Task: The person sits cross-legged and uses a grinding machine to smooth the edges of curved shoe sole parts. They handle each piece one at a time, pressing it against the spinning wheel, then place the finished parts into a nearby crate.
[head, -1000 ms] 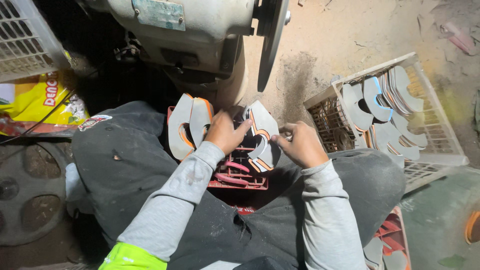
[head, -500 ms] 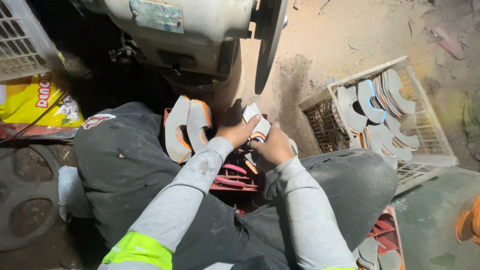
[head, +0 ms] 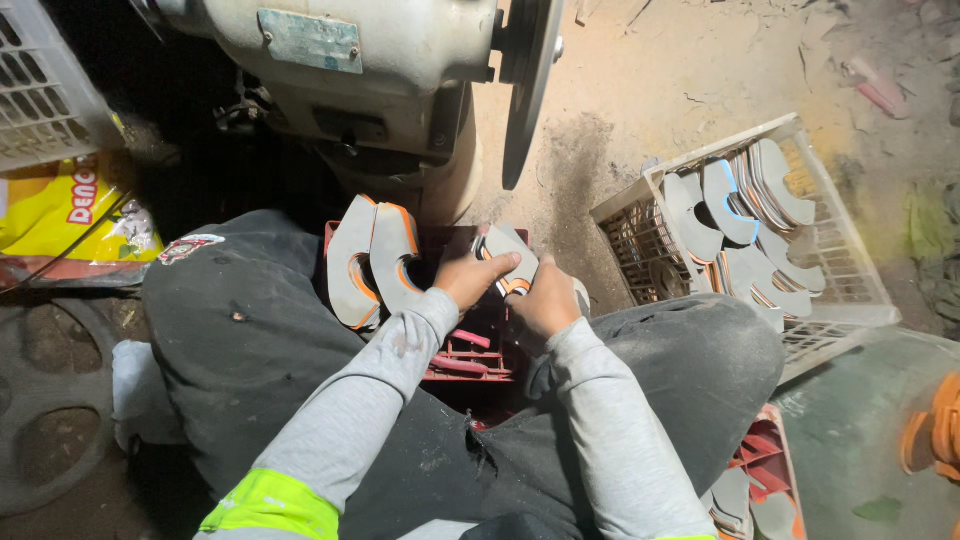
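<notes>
A: Where were our hands?

B: Both over the red crate [head: 470,360] in our lap. Left hand [head: 468,280] and right hand [head: 543,300] were closed together on one grey curved sole piece [head: 508,250] with an orange edge, thumb of the left lying across its face. Fingers were curled tight on both, not spread.

A: Where did the piece sit?

B: Above the far edge of the crate, just below the grinder wheel [head: 527,85], not touching it as far as we could tell.

A: Anything else in the crate?

B: Two more grey, orange-edged pieces [head: 370,260] stood upright at its far left corner, leaning side by side, just beside our left hand. Some pink strips lay flat near the crate's middle, partly under our sleeves.

A: Machine?

B: The grinder body [head: 340,60] was cream-coloured, straight ahead of our knees, with the wheel on its right end.

A: Right side?

B: A white plastic basket [head: 850,290] on the dirt floor, well apart from the hands, held a stack of grey pieces [head: 740,220], some blue-edged, leaning against each other. Another red crate corner showed at the lower right by our knee.

A: Left side?

B: A yellow bag [head: 70,215] and a white basket corner [head: 40,90].
</notes>
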